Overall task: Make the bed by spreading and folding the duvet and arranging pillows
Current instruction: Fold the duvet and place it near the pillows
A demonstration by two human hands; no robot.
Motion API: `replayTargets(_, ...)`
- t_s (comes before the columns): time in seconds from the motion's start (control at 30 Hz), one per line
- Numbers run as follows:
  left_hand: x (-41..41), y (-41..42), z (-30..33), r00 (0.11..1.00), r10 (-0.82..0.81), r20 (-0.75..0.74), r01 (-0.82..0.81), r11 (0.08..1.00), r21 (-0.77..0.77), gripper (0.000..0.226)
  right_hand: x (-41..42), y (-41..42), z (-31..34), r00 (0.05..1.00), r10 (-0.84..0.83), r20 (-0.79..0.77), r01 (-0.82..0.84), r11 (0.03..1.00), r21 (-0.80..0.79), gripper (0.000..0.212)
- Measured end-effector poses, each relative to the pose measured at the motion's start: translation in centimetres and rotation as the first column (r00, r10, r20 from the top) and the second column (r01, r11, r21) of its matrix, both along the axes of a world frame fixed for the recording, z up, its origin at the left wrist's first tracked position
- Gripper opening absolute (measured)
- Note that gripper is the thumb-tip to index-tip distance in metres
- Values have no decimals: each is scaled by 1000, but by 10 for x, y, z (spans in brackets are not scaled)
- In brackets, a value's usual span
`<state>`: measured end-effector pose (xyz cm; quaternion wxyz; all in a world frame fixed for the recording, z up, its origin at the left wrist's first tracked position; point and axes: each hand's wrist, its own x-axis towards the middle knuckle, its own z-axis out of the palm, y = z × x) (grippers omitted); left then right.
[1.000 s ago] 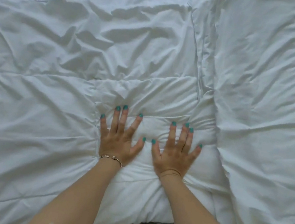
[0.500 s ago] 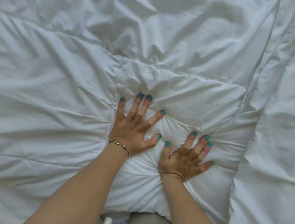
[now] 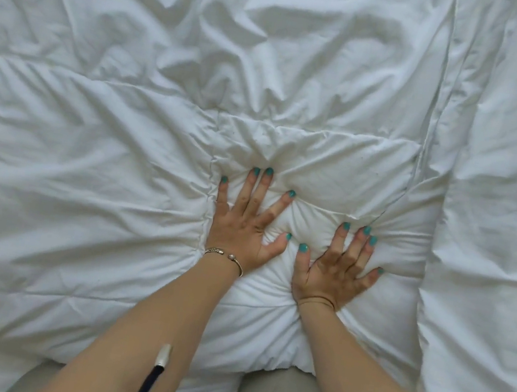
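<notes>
1. White, creased duvet [image 3: 84, 166] fills the head view and covers the bed; a stitched seam runs up its right part.
2. Against the frame half a second earlier, both hands sit in nearly the same spot on the same puffed panel of the duvet; the left hand [image 3: 242, 224] again lies farther from the person than the right hand [image 3: 333, 270], and the view has shifted only slightly.
3. Left hand: palm down, fingers [image 3: 247, 190] straight and spread, pressing flat; nothing is gripped. A bracelet [image 3: 226, 255] circles its wrist.
4. Right hand: palm down, fingers [image 3: 358, 246] spread and a little bent at the knuckles, pressing the cloth; it appears to hold no fold, though the palm hides the fabric beneath.
5. The duvet lies directly under all fingertips, dented and puckered around them, its near edge just behind the wrists.
6. A dark cord with a pale tip [image 3: 151, 376] crosses the left forearm at the lower edge.
</notes>
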<state>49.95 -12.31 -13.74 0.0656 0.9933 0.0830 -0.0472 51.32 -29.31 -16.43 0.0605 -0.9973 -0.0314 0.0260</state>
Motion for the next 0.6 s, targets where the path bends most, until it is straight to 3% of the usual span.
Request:
replayTargets(0.17,2,7,27,984,-42,-175,20,992,-127,71,1,3,24,995,-29,-92,25,998,-51,74)
replayTargets(0.3,-11,43,64,895,-318,-313,266,943,-198,65,-11,17,59,974,-175,-146,149,974,-173,68)
replayTargets(0.37,-28,86,77,848,-423,-319,355,901,-251,60,-19,51,73,882,-403,-244,369,913,-171,65)
replayTargets(0.43,-58,141,87,849,-423,-318,371,904,-213,57,-29,114,91,753,-547,-365,543,830,-125,69)
replayTargets(0.47,-76,171,91,861,-386,-331,349,922,-167,56,-35,152,98,747,-518,-418,518,847,-123,71)
replayTargets(0.6,-147,294,108,901,-142,-410,156,988,0,58,-73,304,126,797,-118,-593,114,992,-44,78)
